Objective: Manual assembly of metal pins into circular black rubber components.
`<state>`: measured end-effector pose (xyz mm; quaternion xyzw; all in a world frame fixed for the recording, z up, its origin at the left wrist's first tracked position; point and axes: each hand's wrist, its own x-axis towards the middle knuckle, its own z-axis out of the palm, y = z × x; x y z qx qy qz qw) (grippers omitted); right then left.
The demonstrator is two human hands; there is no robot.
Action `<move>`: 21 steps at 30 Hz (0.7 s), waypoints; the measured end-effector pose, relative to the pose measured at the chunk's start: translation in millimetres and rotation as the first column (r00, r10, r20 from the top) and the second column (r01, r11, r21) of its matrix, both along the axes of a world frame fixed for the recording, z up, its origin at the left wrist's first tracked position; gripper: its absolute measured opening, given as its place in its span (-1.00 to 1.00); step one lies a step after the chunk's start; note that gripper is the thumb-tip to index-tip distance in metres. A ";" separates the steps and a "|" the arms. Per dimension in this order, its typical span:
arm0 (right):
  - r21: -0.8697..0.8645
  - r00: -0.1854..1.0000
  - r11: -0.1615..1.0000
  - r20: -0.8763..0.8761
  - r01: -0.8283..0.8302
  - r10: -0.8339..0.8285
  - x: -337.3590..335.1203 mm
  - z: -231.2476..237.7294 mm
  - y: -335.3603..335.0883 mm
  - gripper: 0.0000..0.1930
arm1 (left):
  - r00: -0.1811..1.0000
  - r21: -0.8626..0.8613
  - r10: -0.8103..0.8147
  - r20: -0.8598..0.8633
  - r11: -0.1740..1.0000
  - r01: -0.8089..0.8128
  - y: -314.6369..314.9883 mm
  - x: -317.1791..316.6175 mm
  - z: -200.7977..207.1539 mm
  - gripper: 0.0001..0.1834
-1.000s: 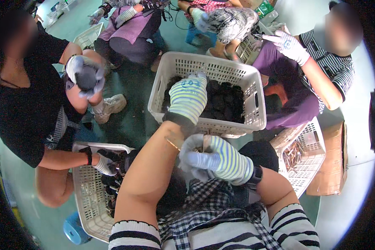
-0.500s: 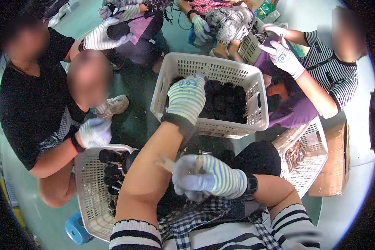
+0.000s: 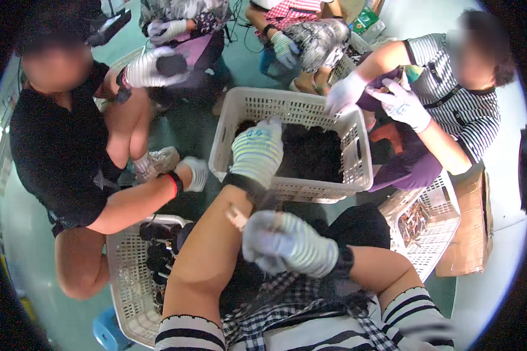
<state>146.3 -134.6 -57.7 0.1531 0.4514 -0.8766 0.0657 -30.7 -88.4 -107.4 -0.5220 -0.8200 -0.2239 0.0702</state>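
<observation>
My left hand (image 3: 255,151), in a striped white knit glove, reaches over the near-left rim of a white plastic basket (image 3: 310,188). Its fingers point down among soft black pieces (image 3: 313,153) and are mostly hidden behind the back of the hand. Closer to my lap, my right hand (image 3: 293,243) wears a similar glove with greyish fingers and is blurred. It is closed on a short pale strip (image 3: 236,217), which pokes out on the left, in front of my left forearm.
A left basket (image 3: 123,275) holds black-headed pieces with thin shafts; a right basket (image 3: 445,234) holds slim brownish pieces. A cardboard box (image 3: 467,228) and blue stool (image 3: 110,334) stand nearby. Gloved co-workers sit around; one hand (image 3: 344,95) is at the middle basket's far-right rim.
The middle basket has shifted slightly down and left. My left hand stays over it; my right hand still grips the strip. The right co-worker's hand has come to the basket; the left co-worker's lower hand moved right.
</observation>
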 end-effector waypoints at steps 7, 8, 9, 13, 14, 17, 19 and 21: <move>0.110 0.990 0.993 -0.132 -0.044 0.059 -0.6 14.4 7.4 -0.73 | 1.000 -0.025 0.007 -0.014 1.000 -0.008 8.2 -9.9 -4.2 -0.71; 0.050 0.995 0.998 -0.093 0.035 -0.030 -2.7 9.1 9.7 -0.73 | 1.000 -0.028 0.005 -0.015 1.000 -0.006 9.1 -8.4 -5.9 -0.71; 0.004 0.994 1.000 -0.103 0.021 -0.021 -3.7 1.1 8.3 -0.73 | 1.000 -0.019 0.003 -0.020 1.000 -0.003 9.0 -8.6 -9.0 -0.71; 0.043 0.982 0.984 -0.069 -0.176 0.178 9.0 -9.7 -14.0 -0.69 | 0.999 -0.058 0.019 -0.026 0.998 -0.020 7.2 -3.9 -9.8 -0.72; 0.041 0.981 0.983 -0.071 -0.179 0.181 10.5 -8.9 -11.0 -0.69 | 1.000 -0.064 0.022 -0.009 0.998 -0.022 8.4 -2.5 -8.2 -0.72; -0.021 0.991 0.997 -0.114 -0.076 0.073 12.9 -3.6 5.3 -0.70 | 1.000 -0.065 0.006 -0.022 0.998 -0.007 7.8 -0.3 -9.5 -0.73; -0.095 0.995 0.995 -0.093 0.019 -0.028 7.8 -10.6 9.7 -0.69 | 0.999 -0.058 0.004 -0.037 0.998 -0.006 11.9 0.3 -7.6 -0.73; -0.069 0.998 0.996 -0.051 -0.047 0.044 6.7 -12.1 7.1 -0.69 | 0.999 -0.075 0.012 -0.045 0.997 -0.015 10.2 2.5 -8.7 -0.74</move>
